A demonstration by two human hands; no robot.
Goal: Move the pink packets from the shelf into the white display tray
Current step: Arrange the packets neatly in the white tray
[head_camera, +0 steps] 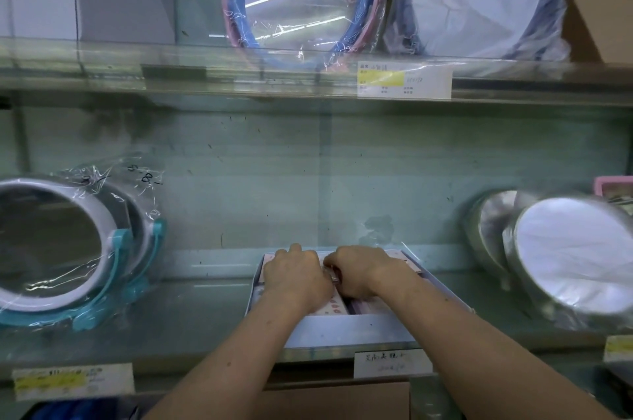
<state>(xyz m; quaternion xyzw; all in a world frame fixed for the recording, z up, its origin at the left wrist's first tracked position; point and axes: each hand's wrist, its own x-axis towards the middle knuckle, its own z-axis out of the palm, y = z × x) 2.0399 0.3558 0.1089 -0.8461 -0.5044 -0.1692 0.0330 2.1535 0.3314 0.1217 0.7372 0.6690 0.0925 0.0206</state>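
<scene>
Left of the white display tray (pixel 342 330), a wrapped teal-stand mirror (pixel 68 248) stands well apart, so there is room on that side. In the tray, the left hand (pixel 294 279) lies knuckles-up on the pink packets (pixel 334 305), its fingers bent out of sight; I cannot tell whether it grips. The right hand (pixel 359 272), touching it, seems to pinch a packet edge. The 2 hands should square the stack against the tray's walls. To the right, a silver mirror (pixel 575 262) leans near, so that elbow should stay in.
</scene>
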